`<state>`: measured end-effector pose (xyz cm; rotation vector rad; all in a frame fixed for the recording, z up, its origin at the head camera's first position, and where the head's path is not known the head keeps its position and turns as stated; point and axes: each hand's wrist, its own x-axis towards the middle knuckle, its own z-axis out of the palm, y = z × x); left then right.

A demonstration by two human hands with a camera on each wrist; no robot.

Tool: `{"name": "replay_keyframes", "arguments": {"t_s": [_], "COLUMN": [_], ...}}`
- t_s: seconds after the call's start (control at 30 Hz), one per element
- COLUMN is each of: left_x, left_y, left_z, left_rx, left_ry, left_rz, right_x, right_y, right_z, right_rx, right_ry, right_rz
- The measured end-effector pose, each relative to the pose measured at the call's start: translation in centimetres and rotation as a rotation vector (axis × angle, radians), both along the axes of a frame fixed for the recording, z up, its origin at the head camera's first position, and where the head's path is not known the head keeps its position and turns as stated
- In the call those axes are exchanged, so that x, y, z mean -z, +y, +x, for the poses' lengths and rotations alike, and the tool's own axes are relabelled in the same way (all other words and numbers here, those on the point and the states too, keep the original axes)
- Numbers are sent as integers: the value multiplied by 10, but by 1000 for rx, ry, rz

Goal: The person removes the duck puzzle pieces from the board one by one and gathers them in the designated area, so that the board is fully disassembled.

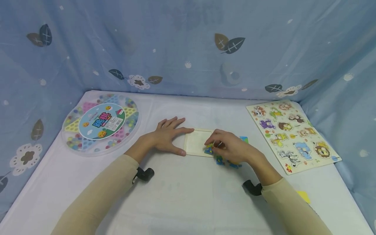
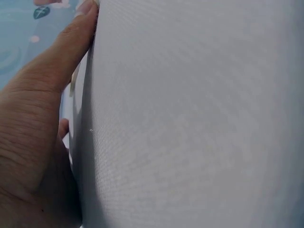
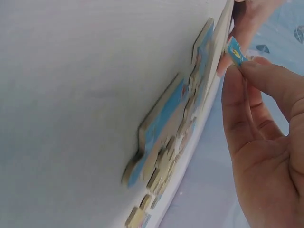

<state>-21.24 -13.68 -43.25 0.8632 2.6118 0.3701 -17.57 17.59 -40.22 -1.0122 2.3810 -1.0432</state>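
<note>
A shallow wooden puzzle tray [image 1: 195, 143] lies mid-table with its pale floor showing. My left hand [image 1: 167, 136] is spread flat at its left side, thumb and index fingertip at the tray's edge. In the left wrist view the thumb [image 2: 57, 66] lies along the white cloth. Over the tray's right part, my right hand [image 1: 233, 147] pinches a small blue and yellow jigsaw piece [image 3: 235, 51] between thumb and index finger. Several loose jigsaw pieces [image 3: 164, 109] lie under and beside this hand, partly hidden from the head view; one blue-green piece [image 1: 243, 139] shows behind it.
A round, clear-lidded Chinese checkers set [image 1: 132, 130] lies at the back left. At the right is a wooden animal puzzle board [image 1: 277, 125]. A yellow item [image 1: 304, 196] peeks out by the right sleeve. Blue patterned curtain [image 1: 188, 42] encloses the back and sides.
</note>
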Motion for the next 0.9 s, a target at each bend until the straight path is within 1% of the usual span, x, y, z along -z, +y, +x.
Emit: {"name": "replay_keyframes", "arguments": {"t_s": [0.13, 0.4, 0.53, 0.7, 0.9], "left_x": [-2, -2, -2, -1, 1], "left_y": [2, 1, 0, 0, 1], "left_z": [-1, 0, 0, 1, 1], "left_rx": [5, -5, 1, 3, -1], "left_ry": [-5, 0, 8, 6, 3], "left_rz": [0, -19, 8, 16, 28], "right_x": [-3, -9, -13, -17, -22], "right_y": [6, 19, 31, 47, 62], "right_z": [2, 7, 8, 10, 14], "right_rx": [12, 15, 20, 32, 48], "right_ry": [8, 21, 36, 56, 89], "right_rz": [3, 5, -4, -11, 10]}}
